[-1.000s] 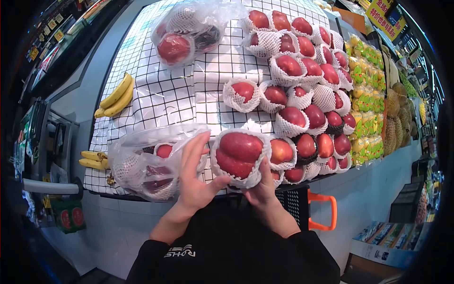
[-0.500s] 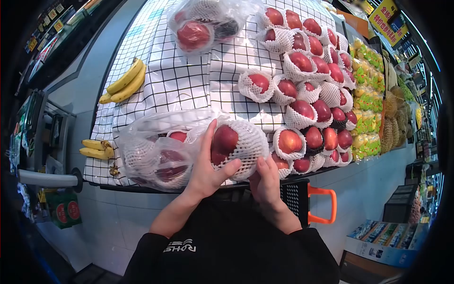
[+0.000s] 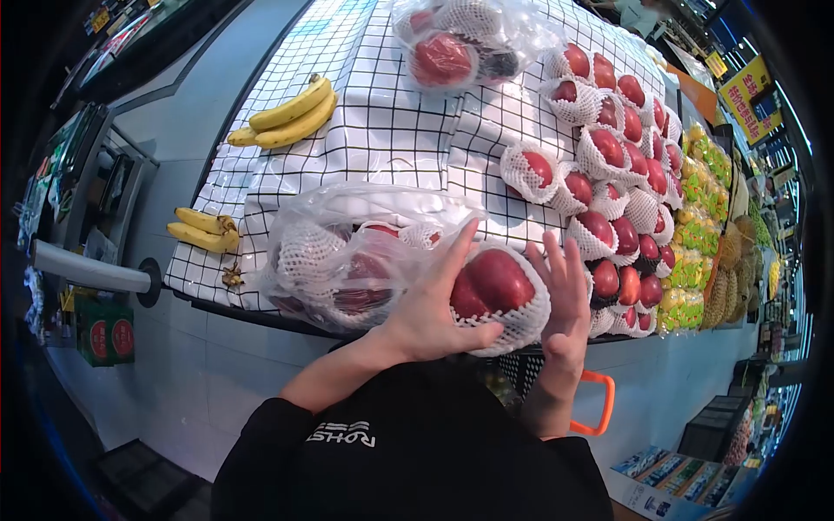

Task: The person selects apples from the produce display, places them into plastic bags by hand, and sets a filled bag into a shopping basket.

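Observation:
My left hand [image 3: 434,304] curls around dark red apples [image 3: 493,282] in a white foam net, thumb across the front and fingers along the left side. The net covers the lower and right side; two rounded red tops show. My right hand [image 3: 563,300] is open beside the net, fingers stretched upward; whether its palm touches the net I cannot tell. Just left of my left hand lies a clear plastic bag [image 3: 382,204] with several netted apples inside. To the right, rows of red apples [image 3: 596,227] in foam nets sit on the checked cloth [image 3: 391,122].
Bananas [image 3: 295,117] lie on the table's left side, with a smaller bunch [image 3: 204,230] nearer its edge. Another bag of apples [image 3: 443,61] sits at the back. Yellow fruit packs [image 3: 695,226] line the right. Below the edge is a basket with an orange handle [image 3: 608,404].
My right hand has come off the foam net and opened out to its right. The netted apples have turned, showing more red on top. The view has shifted, moving the table contents sideways.

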Demonstrator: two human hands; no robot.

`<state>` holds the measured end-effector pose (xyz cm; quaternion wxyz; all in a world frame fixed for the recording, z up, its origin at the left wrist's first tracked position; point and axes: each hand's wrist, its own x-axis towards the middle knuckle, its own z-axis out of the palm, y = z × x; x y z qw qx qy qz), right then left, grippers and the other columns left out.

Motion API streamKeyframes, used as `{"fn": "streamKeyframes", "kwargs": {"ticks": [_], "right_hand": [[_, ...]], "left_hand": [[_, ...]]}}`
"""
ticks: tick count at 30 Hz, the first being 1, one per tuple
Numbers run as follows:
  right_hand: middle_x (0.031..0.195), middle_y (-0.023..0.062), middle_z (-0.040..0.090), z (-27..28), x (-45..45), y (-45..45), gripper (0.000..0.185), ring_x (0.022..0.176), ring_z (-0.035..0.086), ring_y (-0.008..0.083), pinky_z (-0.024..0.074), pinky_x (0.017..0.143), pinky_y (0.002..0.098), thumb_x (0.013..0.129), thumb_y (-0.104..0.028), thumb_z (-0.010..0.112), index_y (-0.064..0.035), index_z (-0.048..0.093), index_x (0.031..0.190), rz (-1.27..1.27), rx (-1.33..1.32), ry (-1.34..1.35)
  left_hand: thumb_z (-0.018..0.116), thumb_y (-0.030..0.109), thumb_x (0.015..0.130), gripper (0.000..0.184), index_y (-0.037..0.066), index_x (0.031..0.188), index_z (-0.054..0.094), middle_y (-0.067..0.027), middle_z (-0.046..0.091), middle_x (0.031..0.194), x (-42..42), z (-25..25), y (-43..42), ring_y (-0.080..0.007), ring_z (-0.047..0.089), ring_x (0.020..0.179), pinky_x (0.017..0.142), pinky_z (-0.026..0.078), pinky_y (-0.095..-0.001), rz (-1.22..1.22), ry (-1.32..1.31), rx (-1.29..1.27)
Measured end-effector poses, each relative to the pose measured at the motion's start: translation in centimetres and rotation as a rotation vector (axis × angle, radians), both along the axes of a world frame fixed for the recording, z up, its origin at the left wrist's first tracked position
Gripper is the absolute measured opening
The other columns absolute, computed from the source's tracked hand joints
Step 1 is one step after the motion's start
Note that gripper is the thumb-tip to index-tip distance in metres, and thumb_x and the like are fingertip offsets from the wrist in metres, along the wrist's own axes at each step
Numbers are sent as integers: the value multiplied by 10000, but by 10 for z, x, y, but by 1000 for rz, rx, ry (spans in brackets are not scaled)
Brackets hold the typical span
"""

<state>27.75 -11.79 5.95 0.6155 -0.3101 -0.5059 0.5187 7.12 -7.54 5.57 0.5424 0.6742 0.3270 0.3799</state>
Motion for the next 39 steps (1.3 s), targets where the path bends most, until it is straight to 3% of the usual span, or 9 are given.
{"fn": "streamKeyframes", "kwargs": {"ticks": [5, 12, 16, 21, 26, 28, 29, 32, 39], "right_hand": [[1533, 226, 214, 20, 4, 11, 1299, 1402, 274, 348, 236, 1127, 445, 473, -279, 948, 42, 192, 1481, 302, 100, -415], [1467, 234, 338, 36, -9, 14, 1262, 1275, 460, 302, 383, 1043, 386, 509, -320, 938, 83, 207, 1455, 431, 90, -843], [1407, 250, 396, 46, -13, 21, 1258, 1238, 485, 351, 406, 1009, 399, 518, -366, 925, 78, 208, 1452, 527, 87, -862], [1288, 250, 468, 50, -24, 33, 1143, 1152, 512, 415, 437, 962, 413, 521, -329, 880, 51, 288, 1423, 454, 264, -1173], [1264, 209, 490, 34, -35, 26, 1063, 1145, 540, 337, 435, 968, 386, 546, -239, 838, 33, 313, 1429, 286, 172, -973], [1305, 147, 482, 23, -35, 21, 1015, 1180, 524, 232, 418, 1001, 349, 565, -179, 809, 33, 325, 1430, 182, -25, -692], [1316, 143, 482, 13, -32, 23, 1009, 1185, 524, 221, 415, 1011, 343, 564, -171, 806, 37, 327, 1427, 175, -166, -464], [1291, 186, 526, 13, -30, 33, 889, 1163, 565, 261, 453, 1011, 366, 650, -259, 741, 59, 356, 1386, 162, -388, 68], [1293, 152, 540, 41, -47, 79, 661, 1148, 566, 213, 459, 985, 339, 797, -227, 582, 56, 398, 1366, 301, -364, 140]], "left_hand": [[768, 378, 676, 1126, -20, 1484, 93, -286, 342, 1412, -9, 10, -3, -422, 441, 1256, 1035, 382, -444, -50, 115, 326], [802, 420, 647, 1179, -31, 1477, 96, -304, 288, 1442, -33, 30, -10, -439, 513, 1162, 918, 470, -440, -92, 335, 390], [771, 467, 661, 1160, -35, 1474, 114, -327, 276, 1436, -38, 35, -9, -440, 623, 939, 761, 531, -439, -111, 409, 446], [775, 481, 656, 1171, -19, 1481, 112, -335, 260, 1441, -38, 43, 1, -442, 616, 975, 778, 526, -438, -117, 498, 459], [768, 497, 690, 1080, 1, 1471, 210, -303, 333, 1424, -46, 53, 12, -425, 617, 999, 809, 523, -440, -85, 483, 471], [759, 469, 731, 920, -6, 1411, 362, -242, 472, 1352, -57, 50, 20, -391, 628, 1008, 832, 523, -423, 51, 474, 588], [739, 355, 786, 618, -7, 1254, 559, -180, 637, 1154, -59, 46, 24, -333, 654, 958, 790, 525, -389, 254, 319, 597], [703, 224, 825, 368, -2, 1111, 649, -160, 692, 987, -83, 36, 33, -296, 661, 894, 730, 514, -356, 386, 405, 392], [669, 139, 828, 98, 47, 842, 698, -93, 670, 782, -86, 10, 43, -243, 646, 805, 737, 513, -334, 125, 596, 805]]}}
